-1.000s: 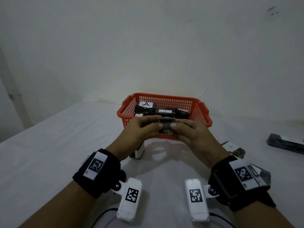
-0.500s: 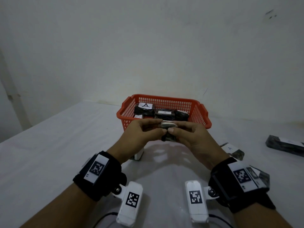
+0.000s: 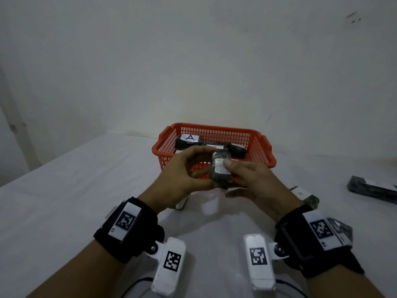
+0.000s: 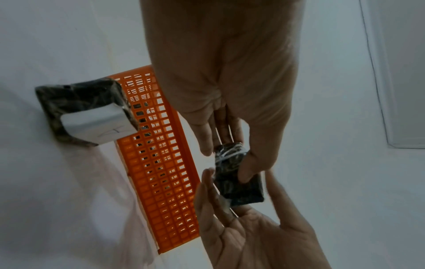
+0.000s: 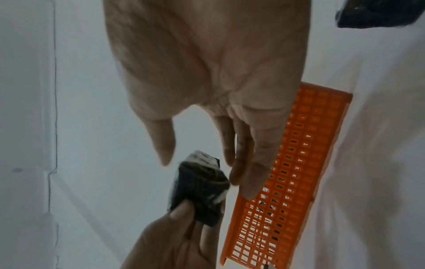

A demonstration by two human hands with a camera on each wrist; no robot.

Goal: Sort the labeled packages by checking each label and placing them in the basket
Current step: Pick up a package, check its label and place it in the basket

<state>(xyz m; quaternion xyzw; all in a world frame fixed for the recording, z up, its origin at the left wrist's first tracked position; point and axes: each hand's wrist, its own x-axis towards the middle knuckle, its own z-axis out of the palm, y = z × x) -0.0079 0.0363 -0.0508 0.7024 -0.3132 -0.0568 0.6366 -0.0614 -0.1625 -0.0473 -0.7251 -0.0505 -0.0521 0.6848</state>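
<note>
A small dark wrapped package (image 3: 221,175) with a white label facing up hangs in front of the orange basket (image 3: 214,126). My left hand (image 3: 187,168) pinches it, thumb (image 4: 250,163) on one face and fingers behind. My right hand (image 3: 247,177) is at its other side with straight fingers (image 5: 241,154). One fingertip touches the package (image 5: 200,191), and the thumb stands just off it in the right wrist view. I cannot read the label. Several dark packages lie in the basket, one (image 3: 189,140) labelled A.
Another labelled package (image 4: 87,112) leans against the basket's near left corner. On the white table to the right lie a package marked A (image 3: 305,195), a long dark one (image 3: 372,189) and one (image 3: 341,229) behind my right wrist. A wall rises behind the basket.
The package has been turned between both hands, so its white label now faces up. The right hand's grip on it has loosened.
</note>
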